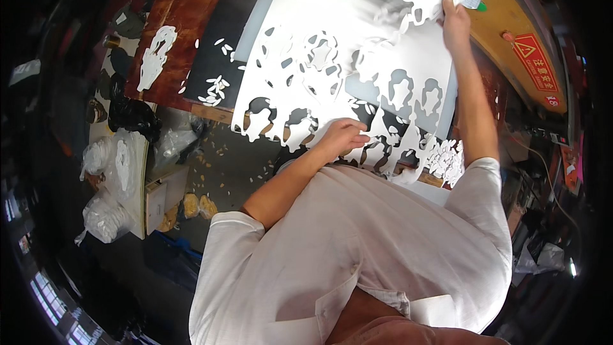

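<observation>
One white shirt (357, 249), left hand (341, 137) flat on one cut-out sheet (332, 70), right hand (455, 25) pinching its corner

Craft workshop: cut-out sheet (332, 83), paper scraps (214, 89), workbench (185, 13).

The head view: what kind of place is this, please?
Probably a craft or die-cutting workshop. The right hand lifts a white sheet with cut-out shapes off a worktable, small white offcuts lie scattered there, and bags of white scraps sit at the left.
</observation>
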Motion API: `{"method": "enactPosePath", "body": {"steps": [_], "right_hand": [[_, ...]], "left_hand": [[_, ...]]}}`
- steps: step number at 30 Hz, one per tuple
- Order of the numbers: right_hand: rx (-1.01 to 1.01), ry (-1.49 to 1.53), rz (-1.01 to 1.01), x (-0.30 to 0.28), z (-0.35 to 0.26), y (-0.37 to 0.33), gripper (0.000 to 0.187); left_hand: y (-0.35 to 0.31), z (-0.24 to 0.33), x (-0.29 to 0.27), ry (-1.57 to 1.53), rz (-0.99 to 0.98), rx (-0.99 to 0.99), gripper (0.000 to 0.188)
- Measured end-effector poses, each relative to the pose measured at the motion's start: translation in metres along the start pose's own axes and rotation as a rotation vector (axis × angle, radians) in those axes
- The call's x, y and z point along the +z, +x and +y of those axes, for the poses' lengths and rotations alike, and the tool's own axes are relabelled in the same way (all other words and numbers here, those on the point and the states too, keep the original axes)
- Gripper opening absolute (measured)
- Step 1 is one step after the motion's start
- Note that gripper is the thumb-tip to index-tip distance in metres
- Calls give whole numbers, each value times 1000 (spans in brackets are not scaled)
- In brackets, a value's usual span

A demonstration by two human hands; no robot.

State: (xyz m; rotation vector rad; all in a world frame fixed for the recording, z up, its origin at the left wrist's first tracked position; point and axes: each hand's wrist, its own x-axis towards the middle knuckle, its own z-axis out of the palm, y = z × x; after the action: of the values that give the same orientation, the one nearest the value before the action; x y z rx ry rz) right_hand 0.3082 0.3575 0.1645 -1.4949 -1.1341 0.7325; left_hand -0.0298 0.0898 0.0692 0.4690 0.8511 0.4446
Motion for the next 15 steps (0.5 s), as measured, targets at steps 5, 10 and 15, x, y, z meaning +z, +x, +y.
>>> {"method": "enactPosePath", "body": {"steps": [5,10,15], "right_hand": [[-148,-91,48,-11,-31,78,47],[-303,-163,92,-12,-86,91,48],[-407,-416,-215,78,-80,-32,32]], "left_hand": [[-12,5,-16,277,-102,25,43],[-21,19,-15,383,-117,-50,38],[-60,56,-53,686,295,162,25]]}}
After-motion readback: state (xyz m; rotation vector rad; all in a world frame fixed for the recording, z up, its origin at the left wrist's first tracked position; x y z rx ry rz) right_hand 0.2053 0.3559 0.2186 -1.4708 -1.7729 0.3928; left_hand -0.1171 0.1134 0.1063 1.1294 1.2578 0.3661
